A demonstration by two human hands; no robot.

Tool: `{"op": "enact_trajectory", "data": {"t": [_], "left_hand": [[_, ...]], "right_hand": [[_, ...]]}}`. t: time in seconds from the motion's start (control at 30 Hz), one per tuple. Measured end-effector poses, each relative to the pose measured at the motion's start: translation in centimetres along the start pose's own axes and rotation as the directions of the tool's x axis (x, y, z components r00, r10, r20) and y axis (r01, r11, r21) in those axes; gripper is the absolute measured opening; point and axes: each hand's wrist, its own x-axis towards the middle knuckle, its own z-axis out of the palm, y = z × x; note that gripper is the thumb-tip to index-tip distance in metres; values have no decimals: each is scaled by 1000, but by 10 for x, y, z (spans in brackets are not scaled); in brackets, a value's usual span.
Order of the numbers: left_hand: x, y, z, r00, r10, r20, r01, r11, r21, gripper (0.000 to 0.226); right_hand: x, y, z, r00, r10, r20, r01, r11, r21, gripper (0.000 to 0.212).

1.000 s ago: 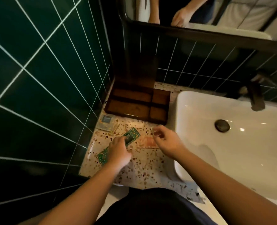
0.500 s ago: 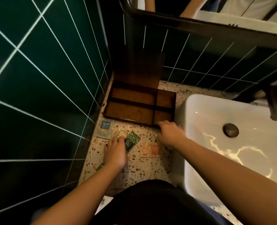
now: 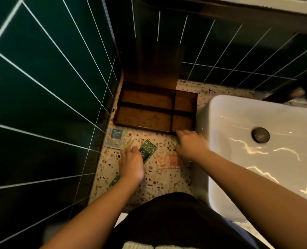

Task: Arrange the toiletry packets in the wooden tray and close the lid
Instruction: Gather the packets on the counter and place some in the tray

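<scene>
On the speckled counter [image 3: 160, 180], between the green tiled wall [image 3: 46, 90] and the white sink [image 3: 257, 150], a wooden tray [image 3: 155, 109] sits in the corner with its lid [image 3: 160, 65] raised upright against the back wall. Its four compartments hold nothing. Four packets lie on the counter in front of the tray: a grey shower cap packet [image 3: 116, 138] nearest the wall, a green packet [image 3: 147, 151] beside it, a pink packet [image 3: 169, 160] to the right, and a second green packet [image 3: 114, 181] partly hidden under the left forearm. The left hand [image 3: 131, 165] rests palm down with fingers loosely curled, touching the left edge of the green packet; whether it pinches anything cannot be told. The right hand [image 3: 190, 144] lies palm down, fingers together, fingertips reaching the tray's near right corner, over the pink packet's right end.
</scene>
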Motion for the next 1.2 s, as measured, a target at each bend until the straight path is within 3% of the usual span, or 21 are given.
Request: {"op": "enact_trajectory", "data": {"t": [0.13,0.27,0.37,0.53,0.7,0.87,1.03,1.2], "left_hand": [[0,-2,-2,998,-27,53,29,999,-42,28],[-2,-6,-3,988,44,146,-19,986,-168,23],[-1,-5,-16,991,115,69,-97,971,-219,32],[15,8,-59,964,246,-101,-259,953,-156,38],[50,36,-93,937,306,-168,-297,952,78,47],[96,66,-101,955,282,-93,-254,937,239,49],[127,76,-89,960,261,103,-280,891,357,53],[139,78,-77,930,311,197,-364,857,365,59]], "right_hand": [[-2,-1,-1,1000,3,2,-3,1000,5,62],[-4,0,-1,1000,-11,-11,11,1000,2,60],[-5,0,0,1000,-18,-15,18,1000,3,59],[-4,0,-2,1000,-14,-7,14,1000,9,60],[-2,0,-2,1000,-3,1,3,999,35,61],[-2,1,-1,1000,-1,-6,2,998,58,60],[-3,1,1,1000,-1,-23,3,997,76,60],[-1,1,2,1000,7,-29,-4,997,77,61]]}}
